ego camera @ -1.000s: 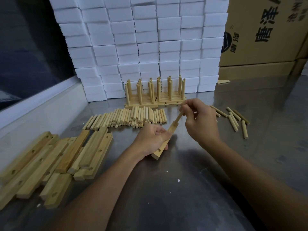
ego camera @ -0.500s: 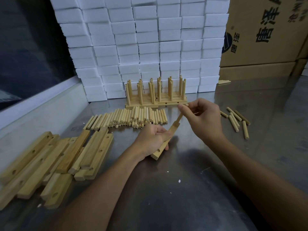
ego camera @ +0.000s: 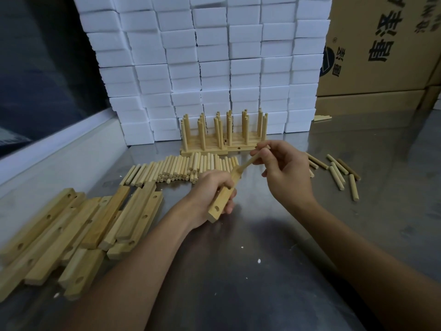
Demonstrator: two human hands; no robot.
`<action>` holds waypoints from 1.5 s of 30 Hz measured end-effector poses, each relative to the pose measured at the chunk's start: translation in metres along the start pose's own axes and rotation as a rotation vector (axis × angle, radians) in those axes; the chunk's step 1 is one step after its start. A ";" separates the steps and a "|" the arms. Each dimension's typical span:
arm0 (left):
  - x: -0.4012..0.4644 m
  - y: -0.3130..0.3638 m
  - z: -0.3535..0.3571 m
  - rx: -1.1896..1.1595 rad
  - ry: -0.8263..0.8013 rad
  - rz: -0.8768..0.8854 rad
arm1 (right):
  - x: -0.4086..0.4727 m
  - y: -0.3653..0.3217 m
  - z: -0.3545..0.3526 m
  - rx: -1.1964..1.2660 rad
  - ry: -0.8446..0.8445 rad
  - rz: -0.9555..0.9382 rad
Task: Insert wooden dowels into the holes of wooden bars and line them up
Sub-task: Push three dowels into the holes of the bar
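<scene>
My left hand (ego camera: pixel 210 189) grips a light wooden bar (ego camera: pixel 220 203) with round holes, tilted up off the steel table. My right hand (ego camera: pixel 284 173) pinches a wooden dowel (ego camera: pixel 250 161) whose lower end sits in the bar's upper end. Behind the hands lies a row of loose dowels (ego camera: pixel 181 168). Further back stand the finished bars (ego camera: pixel 223 143), lined up with upright dowels in them. A pile of bare bars (ego camera: pixel 78 225) lies at the left.
Several more dowels (ego camera: pixel 338 173) lie scattered to the right of my right hand. A wall of white foam blocks (ego camera: pixel 214 68) stands at the back, with cardboard boxes (ego camera: pixel 381 48) at the back right. A raised ledge (ego camera: pixel 59 149) runs along the table's left side.
My right hand has shifted a little on the dowel and pressed it further into the bar's end. The bar in my left hand has stayed almost where it was.
</scene>
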State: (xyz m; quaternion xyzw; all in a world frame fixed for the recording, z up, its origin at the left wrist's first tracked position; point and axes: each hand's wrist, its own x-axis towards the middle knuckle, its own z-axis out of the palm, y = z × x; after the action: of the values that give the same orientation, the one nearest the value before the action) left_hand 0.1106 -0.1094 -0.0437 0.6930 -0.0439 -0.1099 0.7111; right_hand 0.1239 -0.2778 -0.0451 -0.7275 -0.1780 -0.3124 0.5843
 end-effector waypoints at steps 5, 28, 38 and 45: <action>-0.002 0.003 0.002 -0.132 0.016 -0.064 | -0.003 -0.005 0.006 0.055 -0.005 0.007; 0.019 -0.009 -0.014 -0.317 0.384 0.010 | 0.012 0.038 0.036 -0.752 -0.275 0.378; 0.016 -0.007 -0.014 -0.412 0.351 0.014 | 0.033 0.050 0.061 -0.924 -0.240 0.448; 0.014 -0.008 -0.015 -0.440 0.342 0.008 | 0.026 0.047 0.048 -0.705 -0.188 0.488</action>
State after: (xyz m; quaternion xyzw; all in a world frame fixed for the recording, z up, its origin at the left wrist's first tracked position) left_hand 0.1266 -0.0976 -0.0532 0.5301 0.0990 0.0047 0.8421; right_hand 0.1843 -0.2464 -0.0686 -0.9285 0.0642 -0.1390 0.3383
